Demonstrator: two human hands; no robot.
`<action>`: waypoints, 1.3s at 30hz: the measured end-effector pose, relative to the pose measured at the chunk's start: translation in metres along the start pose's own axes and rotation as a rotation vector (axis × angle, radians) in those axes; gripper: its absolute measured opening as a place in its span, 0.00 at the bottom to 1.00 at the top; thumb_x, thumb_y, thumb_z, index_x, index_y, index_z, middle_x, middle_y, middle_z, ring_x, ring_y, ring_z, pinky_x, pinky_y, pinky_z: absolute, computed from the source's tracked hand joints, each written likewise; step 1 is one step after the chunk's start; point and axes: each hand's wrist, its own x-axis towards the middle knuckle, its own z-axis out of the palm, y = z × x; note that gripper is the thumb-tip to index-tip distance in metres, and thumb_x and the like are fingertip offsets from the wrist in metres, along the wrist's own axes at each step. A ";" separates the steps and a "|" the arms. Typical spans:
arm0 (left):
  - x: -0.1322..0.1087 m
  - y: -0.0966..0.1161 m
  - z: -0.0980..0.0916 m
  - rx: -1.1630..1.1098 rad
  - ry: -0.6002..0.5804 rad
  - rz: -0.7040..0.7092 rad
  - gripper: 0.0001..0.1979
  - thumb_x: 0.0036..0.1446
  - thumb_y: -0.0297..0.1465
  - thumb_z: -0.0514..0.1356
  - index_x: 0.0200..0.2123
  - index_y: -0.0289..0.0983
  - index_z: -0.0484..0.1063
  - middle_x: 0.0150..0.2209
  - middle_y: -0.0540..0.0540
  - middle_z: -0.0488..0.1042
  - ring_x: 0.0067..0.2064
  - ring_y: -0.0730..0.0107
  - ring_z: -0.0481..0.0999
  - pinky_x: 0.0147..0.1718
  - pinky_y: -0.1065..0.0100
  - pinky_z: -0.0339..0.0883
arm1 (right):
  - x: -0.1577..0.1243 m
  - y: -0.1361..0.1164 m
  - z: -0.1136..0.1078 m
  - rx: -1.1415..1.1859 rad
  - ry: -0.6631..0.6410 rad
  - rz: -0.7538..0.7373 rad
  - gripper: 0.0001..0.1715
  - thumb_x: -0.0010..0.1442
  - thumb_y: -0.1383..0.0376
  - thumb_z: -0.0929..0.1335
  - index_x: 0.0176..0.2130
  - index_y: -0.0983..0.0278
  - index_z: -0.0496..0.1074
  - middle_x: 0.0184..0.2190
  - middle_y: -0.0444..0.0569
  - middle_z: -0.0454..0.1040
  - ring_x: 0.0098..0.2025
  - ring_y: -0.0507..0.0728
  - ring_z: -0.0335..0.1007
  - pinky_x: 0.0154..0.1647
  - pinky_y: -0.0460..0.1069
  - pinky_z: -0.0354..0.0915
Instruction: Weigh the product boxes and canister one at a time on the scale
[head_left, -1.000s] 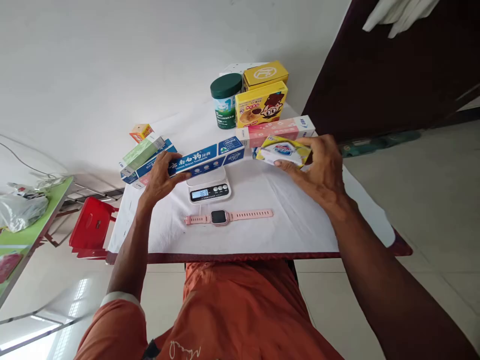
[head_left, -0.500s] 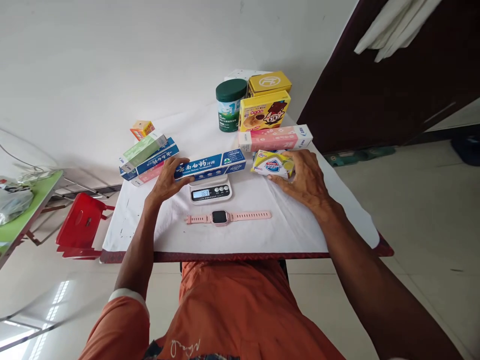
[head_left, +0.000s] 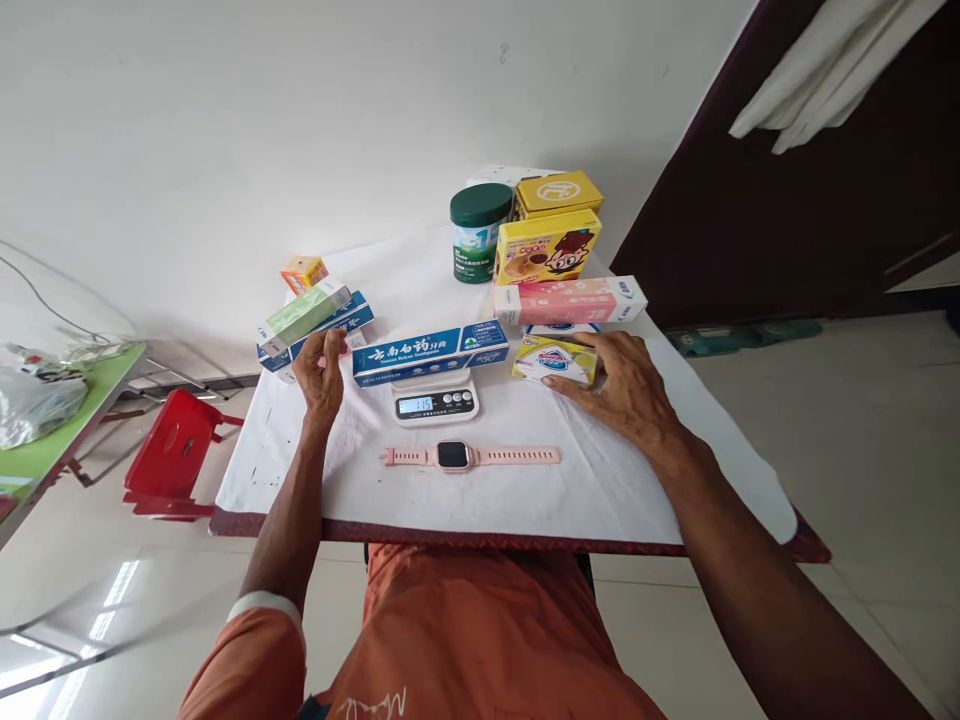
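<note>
A long blue toothpaste box rests on the small white kitchen scale, whose display reads about 115. My left hand is raised just left of that box, apart from it, its fingers loosely bent with nothing visible in them. Behind it lie a green box, another blue toothpaste box and a pink one mostly covered by the hand. On the right, my right hand grips a yellow-and-white soap pack, thumb in front and fingers on top. A pink-strapped smartwatch lies flat before the scale.
Behind the soap are a pink box, a yellow snack box, another yellow box and a green-lidded canister. A small orange box stands back left. A red chair is left of the white-covered table.
My left hand has let go of the blue toothpaste box and drawn back left. The scale reading fell from about 363 to 115. My right hand stays on the soap; the view shifted slightly.
</note>
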 end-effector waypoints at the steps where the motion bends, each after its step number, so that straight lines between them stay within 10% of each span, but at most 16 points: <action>1: -0.001 0.001 0.000 0.017 0.010 0.010 0.27 0.73 0.54 0.52 0.39 0.40 0.80 0.32 0.46 0.79 0.35 0.66 0.81 0.39 0.64 0.74 | 0.000 0.001 0.001 -0.007 -0.009 0.018 0.41 0.55 0.43 0.75 0.60 0.59 0.72 0.56 0.63 0.77 0.62 0.76 0.70 0.62 0.68 0.70; 11: -0.002 -0.004 -0.005 0.066 0.022 0.155 0.26 0.72 0.56 0.56 0.38 0.41 0.79 0.33 0.47 0.79 0.37 0.63 0.79 0.42 0.57 0.73 | 0.001 0.002 0.004 0.003 -0.045 0.068 0.36 0.51 0.44 0.76 0.54 0.55 0.71 0.53 0.62 0.78 0.59 0.77 0.72 0.58 0.70 0.71; 20: -0.003 0.033 0.016 0.429 -0.548 0.393 0.37 0.64 0.55 0.67 0.68 0.40 0.68 0.62 0.34 0.75 0.65 0.44 0.72 0.66 0.44 0.61 | 0.002 0.003 0.007 -0.008 -0.043 0.078 0.32 0.51 0.39 0.73 0.50 0.51 0.71 0.50 0.60 0.78 0.59 0.81 0.72 0.58 0.75 0.71; 31: 0.020 0.051 0.033 0.416 -0.878 0.348 0.20 0.63 0.38 0.71 0.55 0.40 0.73 0.51 0.39 0.78 0.54 0.49 0.77 0.57 0.49 0.72 | 0.001 0.010 0.010 -0.100 -0.101 0.098 0.40 0.57 0.38 0.67 0.57 0.61 0.72 0.53 0.64 0.77 0.60 0.77 0.71 0.60 0.69 0.71; 39: 0.065 0.056 -0.061 0.244 -0.541 0.269 0.21 0.65 0.40 0.69 0.58 0.41 0.72 0.54 0.41 0.78 0.53 0.56 0.79 0.54 0.56 0.76 | -0.005 0.032 0.018 -0.065 -0.005 0.001 0.38 0.61 0.36 0.69 0.58 0.57 0.75 0.49 0.62 0.80 0.53 0.78 0.75 0.48 0.68 0.72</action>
